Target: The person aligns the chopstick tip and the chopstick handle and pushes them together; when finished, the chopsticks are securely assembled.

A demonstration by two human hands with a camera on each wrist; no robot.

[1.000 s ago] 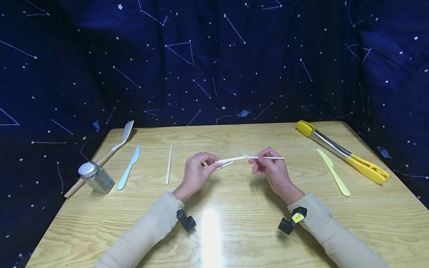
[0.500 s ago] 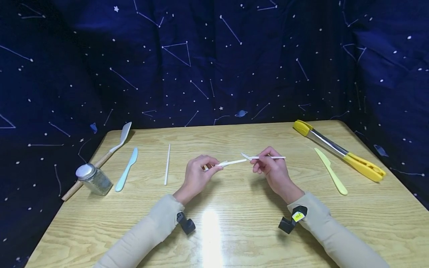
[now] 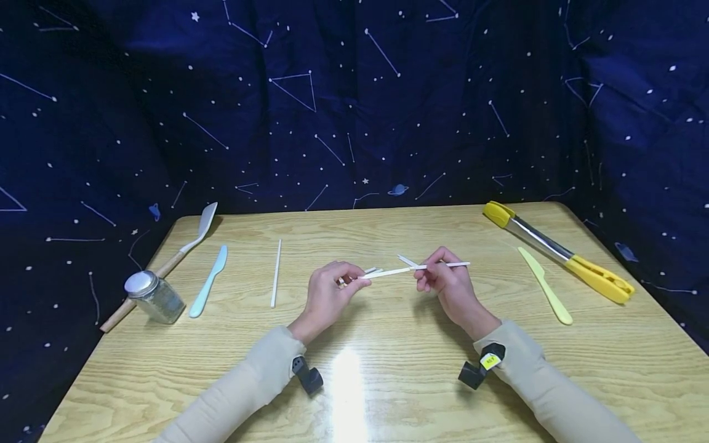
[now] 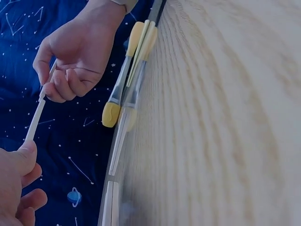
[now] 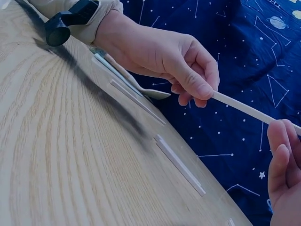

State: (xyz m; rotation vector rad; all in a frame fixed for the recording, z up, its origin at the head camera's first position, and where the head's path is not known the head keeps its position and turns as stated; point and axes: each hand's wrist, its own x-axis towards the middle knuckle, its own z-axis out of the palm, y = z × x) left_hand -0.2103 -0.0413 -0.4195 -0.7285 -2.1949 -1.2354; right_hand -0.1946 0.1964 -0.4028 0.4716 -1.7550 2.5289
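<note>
My left hand (image 3: 327, 295) pinches a thin white stick (image 3: 390, 272) between thumb and fingers, its free end pointing right. With thumb and fingers my right hand (image 3: 451, 292) holds another thin white stick (image 3: 458, 264), nearly level, above the table. The inner ends of the two meet end to end in the head view. In the left wrist view, a small step marks where the left-held stick (image 4: 35, 120) runs up to the right fingers (image 4: 49, 92). Behind the hands show short parts of more white sticks (image 3: 407, 260), partly hidden.
The wooden table (image 3: 388, 381) holds a lone white stick (image 3: 276, 274), a pale blue knife (image 3: 209, 283) and a glass jar (image 3: 160, 301) beside a wooden-handled spatula (image 3: 174, 261) at left. At right lie a yellow knife (image 3: 545, 286) and yellow tongs (image 3: 559, 252). A dark starry cloth (image 3: 354, 104) hangs behind.
The stick in my left hand has shifted slightly right and toward me. Its tip, earlier apart from or crossing beneath the right-hand stick, now lines up with it. Both hands keep their grip.
</note>
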